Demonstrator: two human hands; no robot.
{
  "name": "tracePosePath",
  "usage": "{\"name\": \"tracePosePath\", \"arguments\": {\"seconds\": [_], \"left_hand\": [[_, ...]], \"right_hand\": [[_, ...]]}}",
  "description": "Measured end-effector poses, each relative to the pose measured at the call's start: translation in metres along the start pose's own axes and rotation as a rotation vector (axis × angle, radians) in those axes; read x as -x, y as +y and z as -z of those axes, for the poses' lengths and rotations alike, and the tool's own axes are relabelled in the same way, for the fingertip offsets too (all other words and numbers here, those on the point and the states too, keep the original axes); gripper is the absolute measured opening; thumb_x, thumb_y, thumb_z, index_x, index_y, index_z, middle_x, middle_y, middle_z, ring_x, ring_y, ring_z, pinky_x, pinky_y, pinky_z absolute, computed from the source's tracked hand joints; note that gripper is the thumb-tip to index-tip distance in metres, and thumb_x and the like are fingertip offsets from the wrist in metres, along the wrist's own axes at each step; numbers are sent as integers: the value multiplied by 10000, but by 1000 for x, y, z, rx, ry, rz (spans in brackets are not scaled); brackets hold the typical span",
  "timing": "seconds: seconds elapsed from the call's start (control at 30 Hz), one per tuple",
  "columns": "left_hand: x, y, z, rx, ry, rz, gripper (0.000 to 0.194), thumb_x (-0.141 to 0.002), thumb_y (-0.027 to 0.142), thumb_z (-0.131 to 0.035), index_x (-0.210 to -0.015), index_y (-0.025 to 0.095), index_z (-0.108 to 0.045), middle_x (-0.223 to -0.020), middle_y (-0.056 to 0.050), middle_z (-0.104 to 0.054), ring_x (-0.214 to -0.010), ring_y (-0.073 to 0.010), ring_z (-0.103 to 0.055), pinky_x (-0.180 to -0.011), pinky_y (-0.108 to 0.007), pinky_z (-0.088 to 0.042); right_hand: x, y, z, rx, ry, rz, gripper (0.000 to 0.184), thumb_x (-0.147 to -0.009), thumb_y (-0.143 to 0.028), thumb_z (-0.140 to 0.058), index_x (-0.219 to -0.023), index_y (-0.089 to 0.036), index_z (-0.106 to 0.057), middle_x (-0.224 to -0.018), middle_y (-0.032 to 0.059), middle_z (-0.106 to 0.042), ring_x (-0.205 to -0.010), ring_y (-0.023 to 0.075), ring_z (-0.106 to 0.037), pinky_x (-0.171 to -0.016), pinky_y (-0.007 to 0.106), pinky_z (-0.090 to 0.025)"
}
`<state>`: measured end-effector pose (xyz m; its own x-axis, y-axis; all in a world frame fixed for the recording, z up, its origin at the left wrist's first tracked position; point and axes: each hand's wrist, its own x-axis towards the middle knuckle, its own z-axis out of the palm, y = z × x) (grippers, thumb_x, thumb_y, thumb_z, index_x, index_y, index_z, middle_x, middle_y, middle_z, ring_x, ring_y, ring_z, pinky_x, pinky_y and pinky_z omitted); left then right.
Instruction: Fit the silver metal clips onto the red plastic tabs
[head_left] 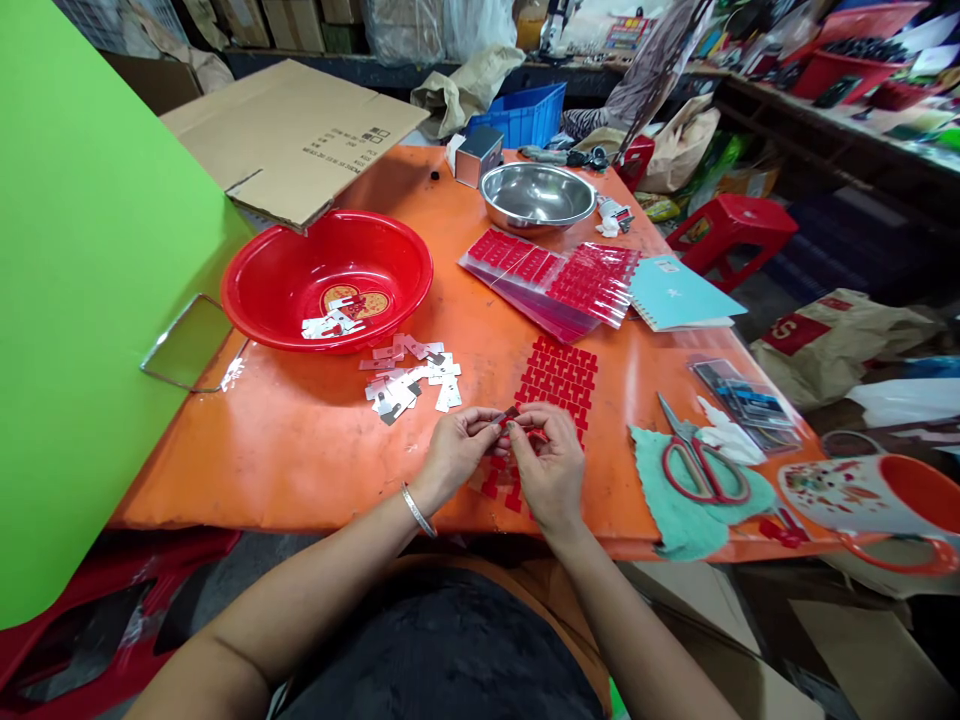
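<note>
This is a cluttered little workshop; the orange bench [300, 470] carries sheets of red labels [555, 285], loose metal tabs [409, 375], scissors [701, 465] and a red basin [262, 300]; a flattened carton [292, 140] overhangs its edge (printing facing up); a blue crate [517, 115], a red stool [731, 230] and stuffed sacks [832, 345] crowd around it; a second, littered bench [825, 130] stands beyond.

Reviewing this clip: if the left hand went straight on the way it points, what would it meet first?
The left hand would first meet the small red piece pinched at its fingertips, then the right hand just beyond, though depth is unclear here.
</note>
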<state>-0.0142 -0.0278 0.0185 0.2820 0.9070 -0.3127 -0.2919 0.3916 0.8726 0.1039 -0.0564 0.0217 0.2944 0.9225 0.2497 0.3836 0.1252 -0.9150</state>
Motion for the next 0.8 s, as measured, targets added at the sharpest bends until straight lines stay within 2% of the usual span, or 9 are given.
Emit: {"name": "tracePosePath", "arguments": {"seconds": [0.07,0.23,0.33,0.8], "left_hand": [[2,1,-1,1,-5,7,196,-750,218,-691,-902,95,-684,-756,-65,-711,-628,-135,-663,-683,-275,-554],[4,4,-4,7,-32,5,167,-777,185,-651,-908,84,-679,-758,-66,-708,-621,-126,-664,-694,-267,-552],[4,5,-5,12,-33,7,170,-773,181,-657,-910,84,-680,-763,-68,-709,-625,-126,-666,-688,-261,-551],[7,6,-7,57,-22,6,217,-720,243,-716,-880,98,-697,-766,-66,-709,-630,-129,-656,-697,-280,-550]], "right_hand": [[-4,-1,2,67,37,46,87,-800,-280,-600,-779,-196,-603,-985,84,-551,-927,204,-560,-621,293,-511],[-13,0,4,-2,24,-78,76,-790,-269,-593,-772,-198,-572,-827,29,-569,-754,157,-559,-650,286,-482],[-13,2,3,-66,17,-149,106,-776,-292,-609,-775,-194,-569,-782,12,-574,-721,149,-558,-655,285,-472],[-12,2,3,-111,21,-216,134,-736,-312,-644,-744,-196,-578,-732,3,-593,-675,144,-560,-612,271,-483]]}}
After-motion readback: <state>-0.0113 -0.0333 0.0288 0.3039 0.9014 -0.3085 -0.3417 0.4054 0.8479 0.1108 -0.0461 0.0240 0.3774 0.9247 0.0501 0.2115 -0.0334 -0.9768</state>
